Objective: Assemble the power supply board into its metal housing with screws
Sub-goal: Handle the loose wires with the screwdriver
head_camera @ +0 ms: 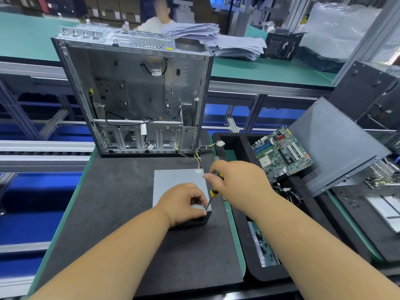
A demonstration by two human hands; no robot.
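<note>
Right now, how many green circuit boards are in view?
2. One motherboard leans in the black tray right of the power supply housing. A second board shows partly under the grey case at far right. Others may be hidden.

Counter (pixel 234 241) with dark mat (pixel 121 213): items resting on it, placed relative to the metal housing (pixel 171 185).

The grey metal housing sits on the dark mat, right of the mat's centre. Directly behind the housing, at the mat's far edge, an open computer chassis (pixel 138 94) stands upright, its cable bundle (pixel 200 153) trailing toward the housing. Right of the housing, past the mat's edge, a black foam tray (pixel 242 148) lies on the counter and carries a green circuit board (pixel 283 154). Near right of the housing, a clear bag of small dark parts (pixel 263 245) lies in the same tray. Green counter edging shows along the mat's left and right sides.
</note>
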